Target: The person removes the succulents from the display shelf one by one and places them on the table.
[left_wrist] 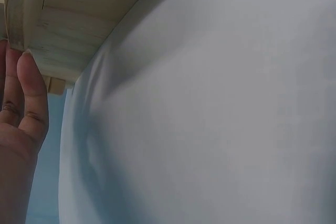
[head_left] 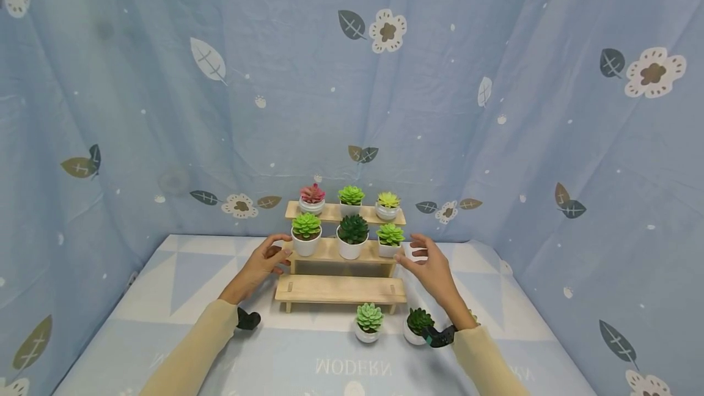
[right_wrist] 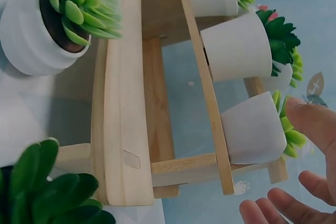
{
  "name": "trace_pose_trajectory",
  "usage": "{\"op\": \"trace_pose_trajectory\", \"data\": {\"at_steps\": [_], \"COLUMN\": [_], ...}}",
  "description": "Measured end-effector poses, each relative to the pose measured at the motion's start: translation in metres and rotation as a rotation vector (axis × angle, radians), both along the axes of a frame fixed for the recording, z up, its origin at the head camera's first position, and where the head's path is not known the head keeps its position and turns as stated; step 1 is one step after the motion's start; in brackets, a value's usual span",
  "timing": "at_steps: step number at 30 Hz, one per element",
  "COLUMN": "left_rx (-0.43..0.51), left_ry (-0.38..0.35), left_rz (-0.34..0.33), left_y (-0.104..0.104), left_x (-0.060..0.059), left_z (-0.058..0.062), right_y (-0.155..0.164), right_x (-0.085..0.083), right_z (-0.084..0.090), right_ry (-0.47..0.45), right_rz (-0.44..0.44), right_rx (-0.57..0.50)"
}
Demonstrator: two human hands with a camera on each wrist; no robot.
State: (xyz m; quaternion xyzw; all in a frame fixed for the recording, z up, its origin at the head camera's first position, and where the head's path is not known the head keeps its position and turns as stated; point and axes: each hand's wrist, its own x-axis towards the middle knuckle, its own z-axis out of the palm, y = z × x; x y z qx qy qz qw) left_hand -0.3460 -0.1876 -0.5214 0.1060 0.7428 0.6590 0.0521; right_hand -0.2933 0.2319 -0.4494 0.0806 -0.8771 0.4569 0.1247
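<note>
Flanking the three-tier pale wooden plant stand [head_left: 345, 249] – left hand [head_left: 267, 260] and right hand [head_left: 431, 264] open, holding nothing | stiff, light – loose pots could topple, grab the side frames

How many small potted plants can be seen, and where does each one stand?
8. Three on the top shelf: pink, green, yellow-green. Three on the middle shelf. Two on the table. None appear hidden.

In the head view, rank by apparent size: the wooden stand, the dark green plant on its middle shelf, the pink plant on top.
1. wooden stand, clearly largest.
2. dark green plant.
3. pink plant, though it sits farther back, so the gap is unsure.
</note>
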Motion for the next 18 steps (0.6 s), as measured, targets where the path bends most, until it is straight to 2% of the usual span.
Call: {"op": "trace_pose_trajectory", "data": {"at_steps": [12,18], "left_rx": [-0.004,-0.001], "left_ry": [0.0,0.007], "left_rz": [-0.008,-0.007], "left_y": [0.001,0.0], "left_x": [-0.001,0.0], "left_z": [0.0,-0.001], "right_y": [-0.001,-0.006], "right_x": [-0.013,-0.016], "right_z": [-0.006,-0.008], "right_ry": [-0.053,-0.075], "right_rz": [0.054,0.049], "right_rx": [-0.072,-0.076]}}
